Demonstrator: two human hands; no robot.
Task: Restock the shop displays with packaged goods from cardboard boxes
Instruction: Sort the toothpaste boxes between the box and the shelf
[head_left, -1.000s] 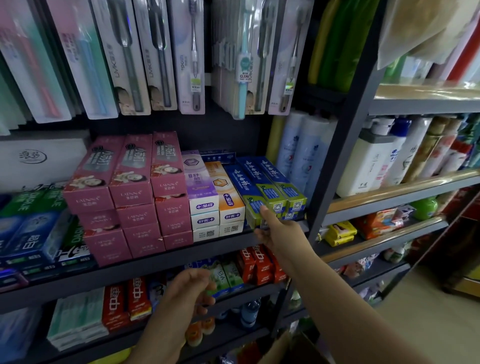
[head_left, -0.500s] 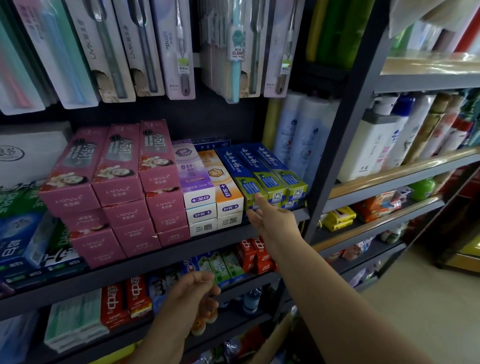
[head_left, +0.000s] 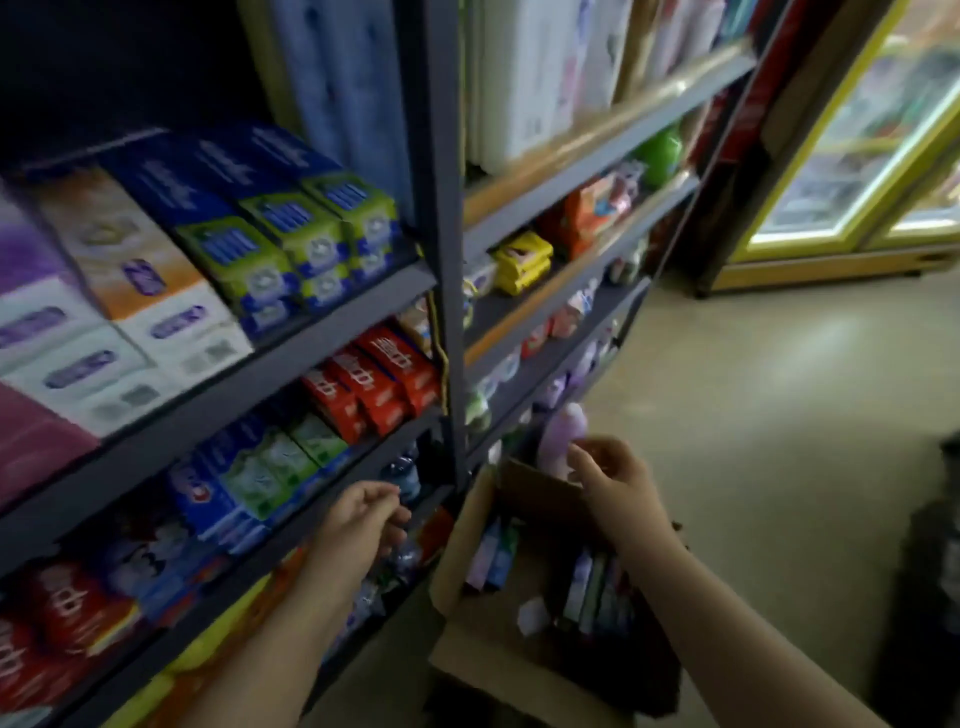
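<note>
An open cardboard box (head_left: 457, 566) stands on the floor by the dark metal shelving (head_left: 332, 332). Several upright packaged goods (head_left: 592, 587) fill it, with more packs (head_left: 493, 556) at its left side. My right hand (head_left: 618, 483) hovers over the box's far edge, fingers loosely curled and holding nothing; a purple bottle (head_left: 563, 436) is just behind it. My left hand (head_left: 363, 519) hangs in front of a lower shelf, relaxed and holding nothing. Blue-and-green toothpaste boxes (head_left: 291, 234) sit stacked on the upper shelf.
Red toothpaste boxes (head_left: 374, 384) and green-blue ones (head_left: 270, 467) fill lower shelves. The right bay holds yellow packs (head_left: 522, 260) and white bottles (head_left: 545, 78). A lit yellow-framed cooler (head_left: 852, 156) stands at the far right, and a dark object (head_left: 935, 571) sits on the tan floor.
My view has swung right and down. My right hand left the blue-green toothpaste boxes and dropped over the cardboard box. My left hand stays low by the lower shelf.
</note>
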